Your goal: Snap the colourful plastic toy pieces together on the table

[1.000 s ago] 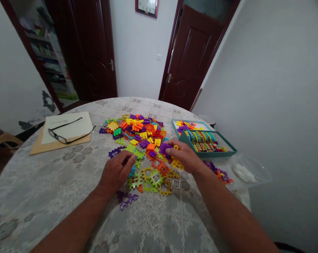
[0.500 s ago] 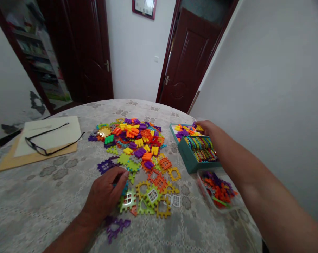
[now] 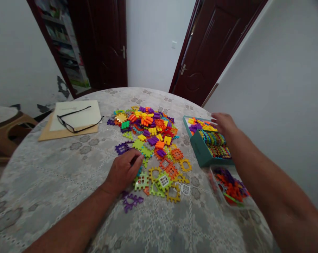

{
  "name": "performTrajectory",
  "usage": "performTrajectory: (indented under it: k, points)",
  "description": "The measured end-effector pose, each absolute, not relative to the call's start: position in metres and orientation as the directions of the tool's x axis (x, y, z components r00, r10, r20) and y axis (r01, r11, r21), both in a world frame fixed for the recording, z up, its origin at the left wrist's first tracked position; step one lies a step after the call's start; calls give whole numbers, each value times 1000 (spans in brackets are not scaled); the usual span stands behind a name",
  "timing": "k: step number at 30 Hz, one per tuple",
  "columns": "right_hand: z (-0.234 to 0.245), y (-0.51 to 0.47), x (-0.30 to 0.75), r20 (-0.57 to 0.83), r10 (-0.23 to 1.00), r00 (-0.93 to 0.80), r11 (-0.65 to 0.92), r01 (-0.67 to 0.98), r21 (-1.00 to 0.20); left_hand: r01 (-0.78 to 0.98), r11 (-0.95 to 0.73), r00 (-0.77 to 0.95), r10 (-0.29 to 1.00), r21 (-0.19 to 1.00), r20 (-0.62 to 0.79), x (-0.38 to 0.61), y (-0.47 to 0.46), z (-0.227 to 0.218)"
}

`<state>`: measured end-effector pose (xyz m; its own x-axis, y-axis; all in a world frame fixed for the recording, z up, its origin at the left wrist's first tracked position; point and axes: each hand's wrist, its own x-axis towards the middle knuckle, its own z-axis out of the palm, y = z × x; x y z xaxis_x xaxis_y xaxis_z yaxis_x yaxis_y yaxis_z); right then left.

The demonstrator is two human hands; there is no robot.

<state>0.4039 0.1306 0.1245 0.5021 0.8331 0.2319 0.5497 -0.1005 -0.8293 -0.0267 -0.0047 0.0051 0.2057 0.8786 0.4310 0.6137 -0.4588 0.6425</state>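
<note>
My left hand (image 3: pixel 125 169) rests on the table with curled fingers, at the near edge of a spread of plastic building pieces. A blue piece (image 3: pixel 139 171) shows partly beside its fingers; what the hand holds, if anything, is hidden. A purple notched piece (image 3: pixel 132 202) lies below it. On the right, my right hand (image 3: pixel 223 123) is open over a shallow box (image 3: pixel 185 123) of yellow, purple and orange blocks (image 3: pixel 198 127), fingers stretched and slightly apart. Similar ribbed blocks top the colourful pile (image 3: pixel 151 126) in the middle. Flat window-shaped pieces (image 3: pixel 164 181) lie nearer to me.
A green box (image 3: pixel 201 151) with rows of beaded strings stands below my right hand. Nearer is a clear tub (image 3: pixel 219 196) of red and purple pieces. Black glasses (image 3: pixel 74 130) lie on papers (image 3: pixel 52 135) at left. A stool (image 3: pixel 13 131) stands beyond the table edge.
My right hand has let go of the yellow and purple blocks over the shallow box and its fingers have opened. The view has shifted; the left hand stays by the pieces.
</note>
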Motion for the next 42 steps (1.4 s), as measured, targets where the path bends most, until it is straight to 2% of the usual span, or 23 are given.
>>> performTrajectory:
  k: [2,3,6,8,10,12,15,18,23,28,32,37,42]
  points:
    - [118,104,373,192,897,397,-34,496,-868,606,-484,221,865,632,450,-26,-4,3]
    - [113,87,355,181,941,285,14,503,-864,604,-493,228,860,626,457,-26,-4,2]
    - [93,33,293,147,987,-58,150,635,-758,610,-519,245,842,598,481,-25,-5,1]
    - [75,4,256,200,962,-188,274,701,-658,614,-537,258,829,578,496,-24,-6,1]
    - [57,-11,228,226,944,-241,325,798,-507,611,-557,275,816,563,508,-23,-7,1]
    - [41,-14,211,201,950,-239,299,882,-365,602,-578,302,803,551,514,-22,-8,1]
    - [24,-9,204,182,965,-188,232,936,-265,590,-598,333,793,543,511,-22,-8,1]
    - [13,-7,208,233,954,-190,260,911,-320,598,-596,345,795,536,498,-22,-7,0]
    - [6,-18,215,324,927,-187,345,765,-544,588,-642,415,761,491,499,-22,-9,-4]
    - [10,-29,208,288,937,-199,350,573,-741,556,-711,532,702,431,473,-18,-13,-2]
    - [11,-31,200,288,925,-247,376,489,-787,532,-712,549,702,459,454,-18,-12,2]
    - [8,-32,198,249,939,-236,333,455,-826,540,-711,550,703,450,452,-18,-13,2]
    - [5,-33,198,270,930,-250,363,499,-787,552,-725,576,689,412,440,-15,-13,-4]
